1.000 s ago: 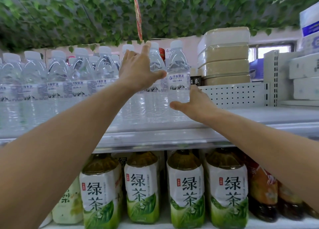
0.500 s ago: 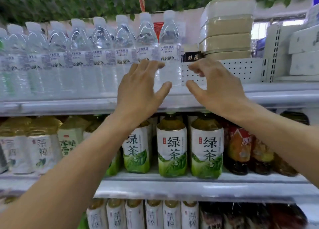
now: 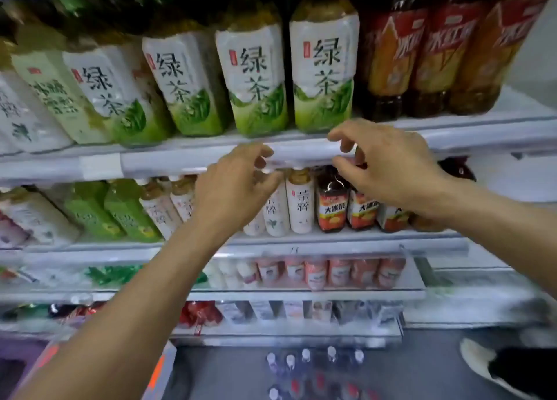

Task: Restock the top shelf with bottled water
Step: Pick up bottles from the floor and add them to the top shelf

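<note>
Both hands empty, fingers loosely curled: left hand [image 3: 238, 185], right hand [image 3: 388, 170], level with the green-tea shelf edge [image 3: 193, 161]. Pack of water bottles [image 3: 313, 369] is seen on the floor, directly below, caps up. Right hand is judged marginally nearer.

Both hands empty, left hand [image 3: 238, 185] and right hand [image 3: 388, 167] loosely curled before green tea bottles [image 3: 253, 80], water bottles [image 3: 313, 369] on floor

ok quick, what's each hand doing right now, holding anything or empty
Left hand: open, fingers loosely curled, holding nothing, in front of the white shelf edge.
Right hand: open, fingers loosely curled, holding nothing.
</note>
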Action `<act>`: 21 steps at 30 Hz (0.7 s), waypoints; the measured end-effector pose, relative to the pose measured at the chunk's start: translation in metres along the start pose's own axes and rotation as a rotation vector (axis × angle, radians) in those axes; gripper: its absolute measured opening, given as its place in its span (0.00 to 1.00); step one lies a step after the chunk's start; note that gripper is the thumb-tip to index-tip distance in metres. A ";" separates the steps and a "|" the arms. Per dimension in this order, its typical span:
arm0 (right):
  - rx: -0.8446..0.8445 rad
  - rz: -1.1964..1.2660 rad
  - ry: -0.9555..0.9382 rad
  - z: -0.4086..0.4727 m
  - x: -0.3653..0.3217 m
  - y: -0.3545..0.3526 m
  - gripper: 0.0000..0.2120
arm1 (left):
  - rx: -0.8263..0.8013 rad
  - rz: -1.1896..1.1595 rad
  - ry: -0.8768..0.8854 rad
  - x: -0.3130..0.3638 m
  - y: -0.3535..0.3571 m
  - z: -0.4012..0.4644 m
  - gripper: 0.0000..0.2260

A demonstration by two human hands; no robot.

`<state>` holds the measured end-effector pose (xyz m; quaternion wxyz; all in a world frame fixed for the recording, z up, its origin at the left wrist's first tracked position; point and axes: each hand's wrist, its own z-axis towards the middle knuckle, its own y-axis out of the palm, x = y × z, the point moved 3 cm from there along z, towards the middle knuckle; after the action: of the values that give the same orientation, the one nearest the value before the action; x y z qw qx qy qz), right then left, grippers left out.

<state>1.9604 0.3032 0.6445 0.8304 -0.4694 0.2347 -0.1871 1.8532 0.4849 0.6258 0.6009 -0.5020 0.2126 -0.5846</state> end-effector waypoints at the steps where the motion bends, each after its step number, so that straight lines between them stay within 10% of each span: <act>1: -0.053 0.011 0.040 -0.010 0.007 0.013 0.15 | -0.052 -0.018 -0.006 -0.003 0.016 -0.007 0.15; 13: -0.662 0.184 0.483 -0.201 0.065 0.253 0.11 | -0.786 -0.346 -0.483 -0.081 0.292 -0.188 0.13; 21: -0.968 0.210 0.718 -0.359 0.074 0.410 0.11 | -0.982 -0.397 -0.743 -0.150 0.421 -0.341 0.08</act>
<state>1.8550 0.2157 0.1119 0.4060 -0.6754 0.6033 -0.1229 1.7383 0.4221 0.0793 0.2152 -0.9171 0.1365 -0.3066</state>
